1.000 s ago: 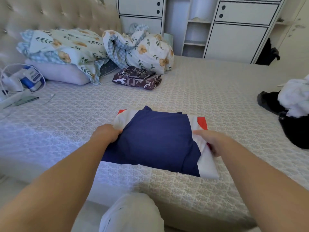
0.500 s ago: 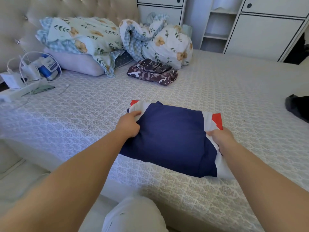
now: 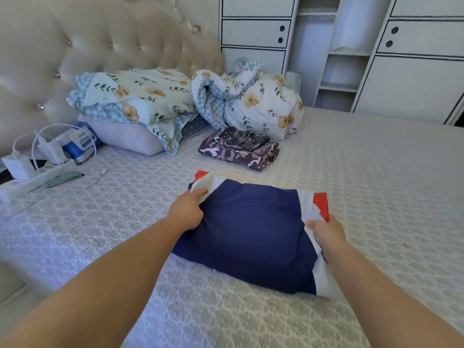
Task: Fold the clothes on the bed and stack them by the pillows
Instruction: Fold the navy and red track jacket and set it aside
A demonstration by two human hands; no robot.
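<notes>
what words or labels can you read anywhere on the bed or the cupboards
None can be read for certain.
Blue and white packet by the pillow: there is dark print on its white label, too blurred to read.
White charger and power strip: no lettering can be made out.
Folded navy garment held by both hands: no print shows.
Cupboards: only round holes, no text.

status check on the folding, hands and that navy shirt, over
Left hand and right hand each grip a side of the folded navy garment. It lies on the bed, short of the folded patterned stack. Path looks open.
</notes>
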